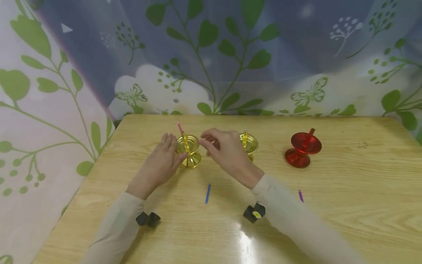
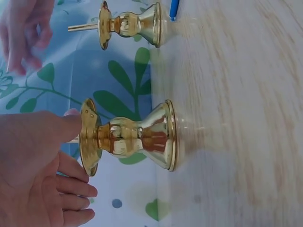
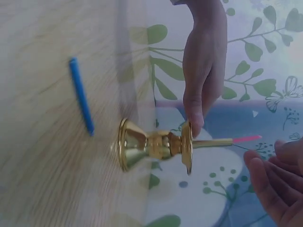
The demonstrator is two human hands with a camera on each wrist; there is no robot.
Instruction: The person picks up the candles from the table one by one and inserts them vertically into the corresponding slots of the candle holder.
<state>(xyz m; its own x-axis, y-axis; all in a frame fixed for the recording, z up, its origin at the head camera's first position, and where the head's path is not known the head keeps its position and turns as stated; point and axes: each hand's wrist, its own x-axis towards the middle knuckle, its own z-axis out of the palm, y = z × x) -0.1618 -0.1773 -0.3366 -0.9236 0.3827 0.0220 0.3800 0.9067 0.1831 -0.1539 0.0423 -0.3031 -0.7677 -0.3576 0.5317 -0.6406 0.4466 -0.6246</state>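
A gold candle holder (image 1: 191,160) stands upright at the left, with a thin pink candle (image 1: 179,127) set in its central tube. My left hand (image 1: 157,165) is beside its dish, fingers fairly straight and the thumb touching the rim, as the right wrist view (image 3: 193,106) of the dish edge also shows. To the right of the pink candle, apart from it, hovers my right hand (image 1: 227,152), its fingers loosely bent with nothing between them. Partly behind that hand is a second gold candle holder (image 1: 252,143); in the left wrist view the second holder (image 2: 128,24) shows whole.
A red candle holder (image 1: 303,146) stands farther right. Lying on the wooden table (image 1: 184,234) are a blue candle (image 1: 208,193) in front of the hands and a purple candle (image 1: 301,196) near the right forearm. A leaf-patterned cloth (image 1: 230,84) hangs behind the table's far edge.
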